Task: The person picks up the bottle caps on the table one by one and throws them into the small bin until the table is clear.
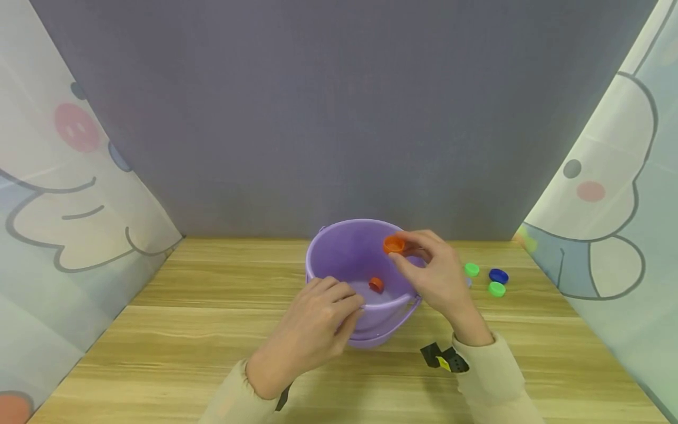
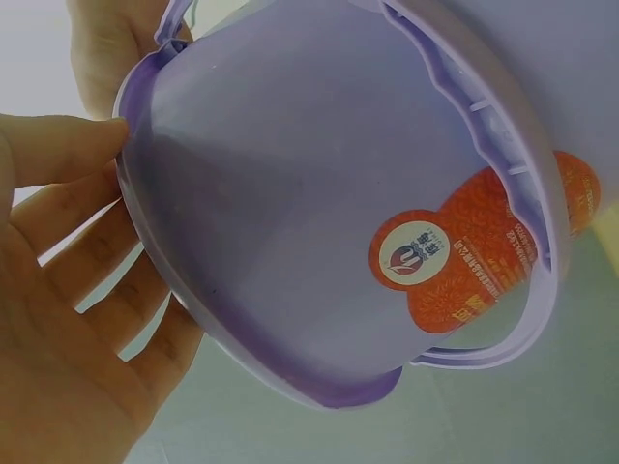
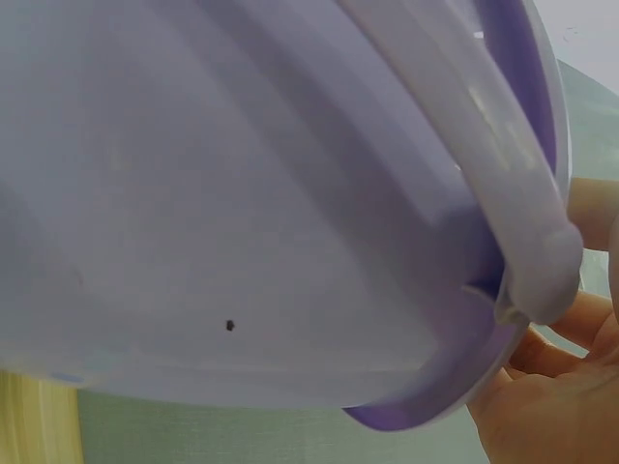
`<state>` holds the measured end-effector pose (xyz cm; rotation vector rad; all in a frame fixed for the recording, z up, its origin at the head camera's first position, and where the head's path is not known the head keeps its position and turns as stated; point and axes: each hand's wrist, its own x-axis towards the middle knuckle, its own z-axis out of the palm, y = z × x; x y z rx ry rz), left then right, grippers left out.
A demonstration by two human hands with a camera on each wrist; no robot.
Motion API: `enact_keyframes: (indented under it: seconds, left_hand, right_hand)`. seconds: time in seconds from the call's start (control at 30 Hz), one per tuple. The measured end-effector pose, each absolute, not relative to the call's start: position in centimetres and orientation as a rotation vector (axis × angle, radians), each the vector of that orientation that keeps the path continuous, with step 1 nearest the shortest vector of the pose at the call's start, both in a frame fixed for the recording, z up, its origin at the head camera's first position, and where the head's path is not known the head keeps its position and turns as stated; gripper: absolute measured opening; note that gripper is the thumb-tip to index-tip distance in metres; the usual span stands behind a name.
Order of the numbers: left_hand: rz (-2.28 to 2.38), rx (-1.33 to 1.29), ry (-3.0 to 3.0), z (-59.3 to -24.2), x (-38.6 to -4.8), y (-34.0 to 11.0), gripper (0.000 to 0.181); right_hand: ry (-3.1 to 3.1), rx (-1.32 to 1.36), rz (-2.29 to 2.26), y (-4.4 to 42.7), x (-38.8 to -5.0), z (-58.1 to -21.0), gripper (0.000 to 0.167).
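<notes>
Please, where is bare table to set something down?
Bare: the table, left of the purple bucket and left hand, up to the left curtain. Crowded: the bucket's right side, with the right hand, green caps and blue cap.

Red label on outer wall of purple bucket, well apart from the left hand's fingers. Bears a pale round logo and sideways characters; lettering too small to read reliably.
</notes>
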<state>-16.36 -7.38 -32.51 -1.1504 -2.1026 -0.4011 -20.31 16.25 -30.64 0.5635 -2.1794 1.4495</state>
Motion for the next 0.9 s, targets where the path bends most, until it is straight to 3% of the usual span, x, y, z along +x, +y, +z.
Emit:
enact_keyframes:
  seconds: [0.9]
  left_hand:
    - [-0.381,-1.151,-2.091,-32.59,-16.42,-7.35,0.009]
  right_hand:
    - [-2.165,0.599,1.424,15.77,-20.02,-30.72,0.037]
